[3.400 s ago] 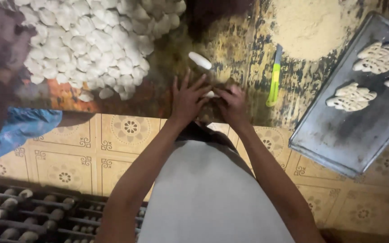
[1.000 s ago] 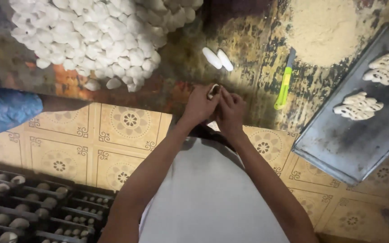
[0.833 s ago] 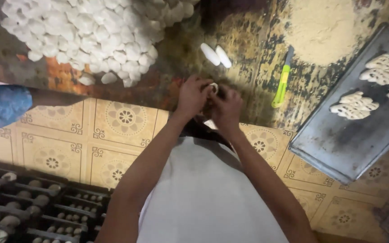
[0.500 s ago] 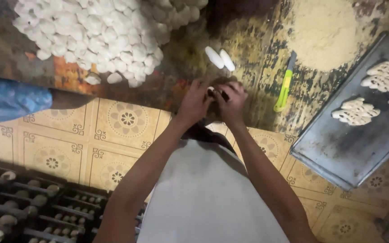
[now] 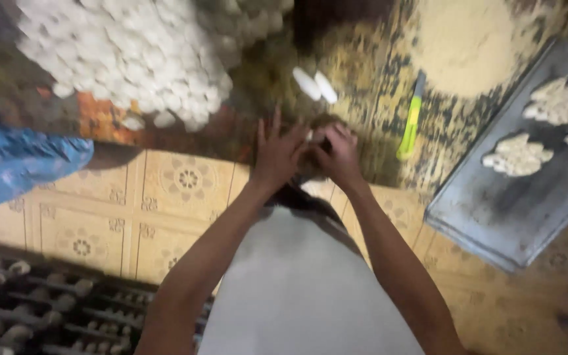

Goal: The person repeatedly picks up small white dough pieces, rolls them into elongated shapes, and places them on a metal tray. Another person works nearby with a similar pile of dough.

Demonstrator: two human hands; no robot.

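Observation:
My left hand [image 5: 277,152] and my right hand [image 5: 338,155] meet at the near edge of the worn work table [image 5: 363,79], pressed together around a small white piece of dough [image 5: 309,136] that shows only between the fingers. The left hand's fingers are spread and flat; the right hand is curled over the piece. Just beyond the hands lie two white oval dough pieces [image 5: 315,85] side by side. A big heap of small white dough pieces [image 5: 133,52] fills the table's far left.
A green-handled knife [image 5: 410,125] lies right of my hands. A grey metal tray [image 5: 527,197] at the right holds shaped dough figures [image 5: 517,154]. A mound of flour [image 5: 468,39] sits behind. Blue cloth [image 5: 21,164] shows at left, a rack [image 5: 47,309] below.
My hands have stayed at the table edge working the small piece. A second oval piece lies beside the first one. The view has shifted slightly.

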